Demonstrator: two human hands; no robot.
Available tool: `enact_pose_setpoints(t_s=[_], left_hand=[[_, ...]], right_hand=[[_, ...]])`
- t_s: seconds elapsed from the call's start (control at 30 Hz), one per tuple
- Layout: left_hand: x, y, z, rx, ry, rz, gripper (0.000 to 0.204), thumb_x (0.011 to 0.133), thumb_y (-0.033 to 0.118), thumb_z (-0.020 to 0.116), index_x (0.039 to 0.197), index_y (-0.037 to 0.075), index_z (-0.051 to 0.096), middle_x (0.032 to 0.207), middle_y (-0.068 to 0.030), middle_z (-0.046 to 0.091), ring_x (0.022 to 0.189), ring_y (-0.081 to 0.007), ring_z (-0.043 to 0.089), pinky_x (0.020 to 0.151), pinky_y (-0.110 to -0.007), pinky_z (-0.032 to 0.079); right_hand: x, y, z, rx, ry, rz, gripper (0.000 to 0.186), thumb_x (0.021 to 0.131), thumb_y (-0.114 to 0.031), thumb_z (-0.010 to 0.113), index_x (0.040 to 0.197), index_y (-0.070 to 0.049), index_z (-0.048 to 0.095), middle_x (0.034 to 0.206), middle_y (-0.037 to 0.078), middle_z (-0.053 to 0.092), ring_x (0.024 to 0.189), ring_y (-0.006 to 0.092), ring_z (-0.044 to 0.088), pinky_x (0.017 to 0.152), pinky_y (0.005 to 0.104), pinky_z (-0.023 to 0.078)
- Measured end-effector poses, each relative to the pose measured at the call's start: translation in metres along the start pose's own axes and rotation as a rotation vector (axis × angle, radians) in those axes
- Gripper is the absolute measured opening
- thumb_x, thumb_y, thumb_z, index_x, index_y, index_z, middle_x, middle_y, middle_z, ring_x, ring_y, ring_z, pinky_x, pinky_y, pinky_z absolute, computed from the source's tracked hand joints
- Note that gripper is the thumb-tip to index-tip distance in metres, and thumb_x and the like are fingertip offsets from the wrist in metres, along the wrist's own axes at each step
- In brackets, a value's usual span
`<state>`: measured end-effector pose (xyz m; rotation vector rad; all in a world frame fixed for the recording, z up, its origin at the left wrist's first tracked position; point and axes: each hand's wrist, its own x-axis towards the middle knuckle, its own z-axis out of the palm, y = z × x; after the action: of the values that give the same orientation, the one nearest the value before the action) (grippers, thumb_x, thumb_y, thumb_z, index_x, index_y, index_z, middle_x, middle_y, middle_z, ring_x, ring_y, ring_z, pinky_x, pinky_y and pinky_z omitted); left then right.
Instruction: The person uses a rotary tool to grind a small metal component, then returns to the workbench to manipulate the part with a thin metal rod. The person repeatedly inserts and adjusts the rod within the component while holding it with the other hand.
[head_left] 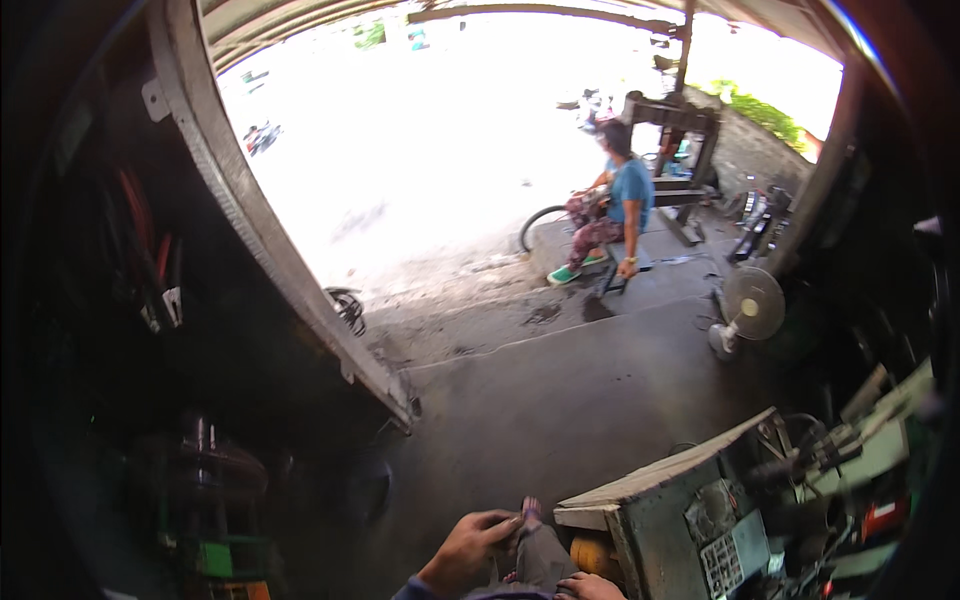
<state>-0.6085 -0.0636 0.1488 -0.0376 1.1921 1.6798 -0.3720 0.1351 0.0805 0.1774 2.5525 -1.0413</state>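
My left hand [474, 548] is raised at the bottom middle, its thumb and fingers pressed together. Whatever may be between them is too small to make out. Only the back of my right hand [592, 587] shows at the lower edge, by my leg, and its fingers are mostly cut off. Below the hands are my grey trousers [543, 556] and one foot [531, 507] on the dark floor. Close to my right stands a worn metal cabinet [655, 540] with a pale wooden edge [690, 462] along its top.
Tools and parts [800, 450] crowd the right side. A standing fan [752, 304] is farther off. A person in a blue shirt [632, 187] sits on a low seat near the step, beside a metal press frame [680, 150]. A slanting post [270, 250] and dark shelving are on the left.
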Motion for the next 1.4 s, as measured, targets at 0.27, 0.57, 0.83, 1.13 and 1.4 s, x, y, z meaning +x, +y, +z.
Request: enact_pose_setpoints(t_s=[0.27, 0.57, 0.83, 1.13, 1.4], left_hand=[[0.178, 0.141, 0.020, 0.267, -0.208, 0.149, 0.024, 0.106, 0.022, 0.066, 0.119, 0.002, 0.070, 0.097, 0.0025, 0.067, 0.085, -0.0048, 0.059, 0.077, -0.023, 0.049], [0.245, 0.310, -0.118, 0.174, 0.460, 0.421, 0.019, 0.103, 0.014, 0.069, 0.113, -0.002, 0.071, 0.093, -0.0019, 0.071, 0.078, -0.0063, 0.062, 0.071, -0.023, 0.052], [0.298, 0.373, -0.292, 0.086, 0.928, 0.411, 0.021, 0.103, 0.019, 0.068, 0.110, -0.001, 0.073, 0.084, 0.0013, 0.070, 0.072, -0.0043, 0.059, 0.064, -0.024, 0.049], [0.333, 0.484, -0.412, 0.260, 1.321, 0.571, 0.020, 0.098, 0.016, 0.073, 0.110, 0.000, 0.073, 0.101, -0.0131, 0.075, 0.091, -0.0196, 0.071, 0.081, -0.032, 0.054], [0.422, 0.409, -0.445, -0.554, 1.608, 0.573, 0.016, 0.100, 0.009, 0.069, 0.108, -0.004, 0.072, 0.092, -0.0077, 0.073, 0.085, -0.0143, 0.068, 0.080, -0.029, 0.053]], right_hand=[[0.209, -0.004, -0.138, 0.170, 0.117, -0.048, 0.027, 0.090, -0.017, 0.074, 0.115, -0.007, 0.070, 0.121, 0.019, 0.064, 0.107, 0.0416, 0.064, 0.091, 0.0468, 0.054], [0.502, -0.062, -0.352, -0.262, 0.110, -0.411, 0.030, 0.085, -0.016, 0.076, 0.116, -0.013, 0.074, 0.119, 0.013, 0.065, 0.105, 0.0339, 0.065, 0.090, 0.0424, 0.054], [0.758, -0.155, -0.335, -0.195, -0.165, -0.565, 0.046, 0.087, -0.019, 0.076, 0.131, -0.011, 0.066, 0.127, 0.017, 0.063, 0.115, 0.0379, 0.064, 0.095, 0.0440, 0.054], [1.036, -0.285, -0.286, -0.174, -0.561, -0.745, 0.039, 0.093, -0.022, 0.074, 0.128, -0.008, 0.067, 0.111, 0.015, 0.070, 0.098, 0.0339, 0.070, 0.083, 0.0411, 0.056], [1.251, -0.507, -0.083, 0.075, -0.574, -1.086, 0.032, 0.096, -0.030, 0.074, 0.109, -0.002, 0.074, 0.103, 0.018, 0.074, 0.093, 0.0306, 0.072, 0.083, 0.0395, 0.056]])
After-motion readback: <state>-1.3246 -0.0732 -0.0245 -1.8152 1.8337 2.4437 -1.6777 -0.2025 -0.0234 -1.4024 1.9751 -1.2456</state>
